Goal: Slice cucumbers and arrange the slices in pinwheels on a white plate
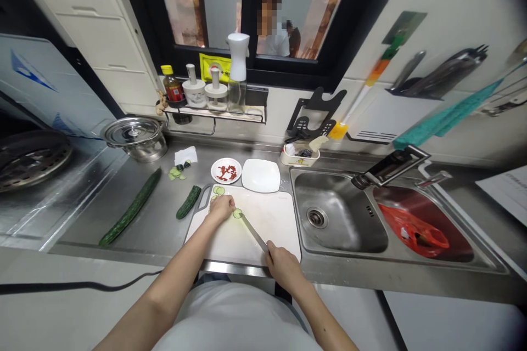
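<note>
My right hand (284,270) is wrapped around the handle of a knife (254,233), whose blade points up and left over the white cutting board (263,225). By the blade's tip lies a thin cucumber slice (237,213). Just left of that slice, my left hand (222,208) is closed with its fingers curled low at the board; whatever they hold is hidden. A few more cucumber slices (218,190) rest at the board's upper left. Off the board's left side are a cut piece of cucumber (188,202) and a long whole cucumber (130,207).
Behind the board stand a plate of red chili pieces (226,170) and a white dish (261,175). Cucumber scraps (177,172) lie near a lidded steel pot (138,136). To the right, a sink (341,219) holds a red plastic bag (415,230). A person (278,38) shows in the window.
</note>
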Demonstrator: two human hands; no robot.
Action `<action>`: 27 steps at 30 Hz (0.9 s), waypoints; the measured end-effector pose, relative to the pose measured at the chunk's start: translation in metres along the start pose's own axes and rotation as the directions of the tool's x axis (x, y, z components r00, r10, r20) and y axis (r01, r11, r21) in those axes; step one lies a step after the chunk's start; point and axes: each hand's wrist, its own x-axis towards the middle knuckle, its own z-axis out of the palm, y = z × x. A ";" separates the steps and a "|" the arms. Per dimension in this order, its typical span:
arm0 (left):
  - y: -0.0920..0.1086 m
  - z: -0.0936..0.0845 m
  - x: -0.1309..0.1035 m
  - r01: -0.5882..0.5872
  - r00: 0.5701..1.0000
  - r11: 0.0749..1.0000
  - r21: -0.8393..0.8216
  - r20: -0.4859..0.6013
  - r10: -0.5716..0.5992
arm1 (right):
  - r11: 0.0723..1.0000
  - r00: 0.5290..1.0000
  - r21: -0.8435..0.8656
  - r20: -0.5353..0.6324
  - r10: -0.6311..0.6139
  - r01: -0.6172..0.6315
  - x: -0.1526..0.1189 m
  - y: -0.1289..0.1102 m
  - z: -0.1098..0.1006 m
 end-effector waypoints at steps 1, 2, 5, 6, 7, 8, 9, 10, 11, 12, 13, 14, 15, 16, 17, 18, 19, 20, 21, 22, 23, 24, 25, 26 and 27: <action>0.000 0.000 0.000 0.002 1.000 1.000 0.000 0.001 -0.002 | 1.000 1.000 -0.003 -0.001 -0.002 0.002 0.001 0.001 0.000; 0.000 0.000 0.000 0.003 1.000 1.000 -0.001 0.002 -0.003 | 1.000 1.000 -0.005 -0.002 -0.005 0.005 0.001 0.001 0.000; 0.000 0.000 0.001 0.007 1.000 1.000 -0.003 0.004 -0.007 | 1.000 1.000 -0.019 0.011 -0.018 0.018 0.003 0.003 -0.002; 0.000 0.000 0.001 0.007 1.000 1.000 -0.004 0.003 -0.007 | 0.999 1.000 -0.026 0.018 -0.023 0.023 0.004 0.004 -0.003; 0.000 0.000 0.001 0.008 1.000 1.000 -0.005 0.003 -0.008 | 0.999 0.999 -0.032 0.029 -0.027 0.028 0.005 0.004 -0.005; 0.000 0.000 0.001 0.008 1.000 1.000 -0.006 0.003 -0.008 | 0.999 0.999 -0.035 0.043 -0.031 0.032 0.006 0.005 -0.007; 0.000 0.000 0.001 0.008 1.000 1.000 -0.006 0.002 -0.008 | 0.999 0.998 -0.034 0.053 -0.033 0.035 0.007 0.005 -0.008; 0.000 0.000 0.001 0.008 1.000 1.000 -0.006 0.002 -0.008 | 0.999 0.998 -0.032 0.060 -0.035 0.037 0.008 0.005 -0.010; 0.000 0.000 0.001 0.007 1.000 1.000 -0.006 0.002 -0.007 | 0.999 0.997 -0.027 0.068 -0.038 0.040 0.008 0.005 -0.012; 0.000 0.001 0.001 0.007 1.000 1.000 -0.006 0.002 -0.007 | 0.999 0.996 -0.023 0.074 -0.043 0.044 0.009 0.005 -0.014; 0.000 0.001 0.001 0.006 1.000 1.000 -0.006 0.002 -0.006 | 0.999 0.996 -0.021 0.080 -0.045 0.046 0.010 0.004 -0.016; -0.001 0.001 0.002 0.006 1.000 1.000 -0.006 0.003 -0.006 | 0.999 0.995 -0.022 0.085 -0.047 0.049 0.011 0.004 -0.017; -0.001 0.001 0.002 0.006 1.000 1.000 -0.006 0.003 -0.006 | 0.998 0.995 -0.024 0.090 -0.049 0.052 0.011 0.004 -0.018; -0.001 0.002 0.002 0.005 1.000 1.000 -0.006 0.004 -0.005 | 0.998 0.994 -0.026 0.096 -0.050 0.053 0.012 0.004 -0.019; -0.001 0.002 0.002 0.003 1.000 1.000 -0.007 0.004 -0.003 | 0.998 0.994 -0.027 0.094 -0.052 0.055 0.013 0.004 -0.019; -0.002 0.002 0.002 0.000 1.000 1.000 -0.007 0.004 0.000 | 0.998 0.994 -0.028 0.091 -0.054 0.057 0.013 0.004 -0.019; -0.002 0.002 0.002 -0.004 1.000 1.000 -0.009 0.005 0.004 | 0.998 0.995 -0.029 0.089 -0.056 0.058 0.014 0.004 -0.018; -0.002 0.002 0.003 -0.008 1.000 1.000 -0.010 0.006 0.008 | 0.998 0.995 -0.029 0.088 -0.056 0.058 0.015 0.004 -0.018; -0.003 0.002 0.003 -0.011 1.000 1.000 -0.011 0.007 0.011 | 0.998 0.995 -0.030 0.087 -0.056 0.059 0.016 0.004 -0.018; -0.003 0.001 0.002 -0.013 1.000 1.000 -0.012 0.008 0.013 | 0.998 0.995 -0.032 0.087 -0.058 0.060 0.016 0.003 -0.018; -0.003 0.001 0.002 -0.014 1.000 1.000 -0.012 0.009 0.014 | 0.998 0.994 -0.033 0.090 -0.058 0.062 0.017 0.003 -0.019; -0.004 0.001 0.002 -0.015 1.000 1.000 -0.013 0.010 0.015 | 0.997 0.994 -0.035 0.094 -0.058 0.061 0.017 0.002 -0.020; -0.004 0.001 0.002 -0.015 1.000 1.000 -0.013 0.009 0.016 | 0.997 0.994 -0.037 0.097 -0.056 0.060 0.017 0.000 -0.021; -0.004 0.001 0.002 -0.017 1.000 1.000 -0.013 0.009 0.017 | 0.998 0.993 -0.040 0.101 -0.053 0.057 0.017 -0.001 -0.023; -0.004 0.001 0.002 -0.019 1.000 1.000 -0.013 0.009 0.019 | 0.998 0.993 -0.042 0.106 -0.047 0.052 0.017 -0.003 -0.024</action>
